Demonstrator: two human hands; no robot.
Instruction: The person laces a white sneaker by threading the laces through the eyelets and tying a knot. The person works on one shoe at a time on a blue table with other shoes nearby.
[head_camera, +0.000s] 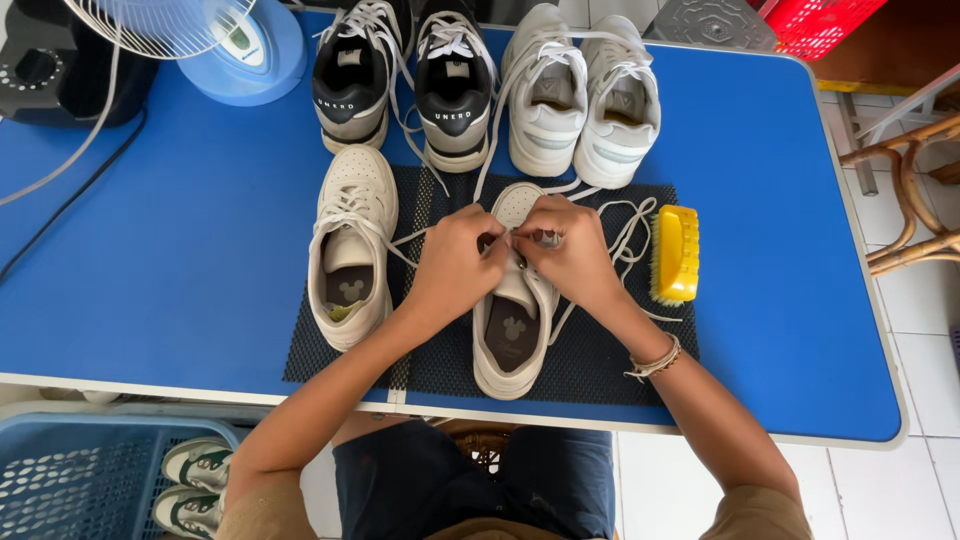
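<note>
A cream sneaker lies on a black mesh mat, toe pointing away from me. My left hand and my right hand meet over its lace area, each pinching the white lace, whose loose loops spill to the right. Its matching cream sneaker rests to the left on the mat, laces loose.
A yellow scrub brush lies on the mat's right side. Behind stand a black pair and a white pair of sneakers. On the blue table, a fan base stands far left. A blue basket with shoes sits below left.
</note>
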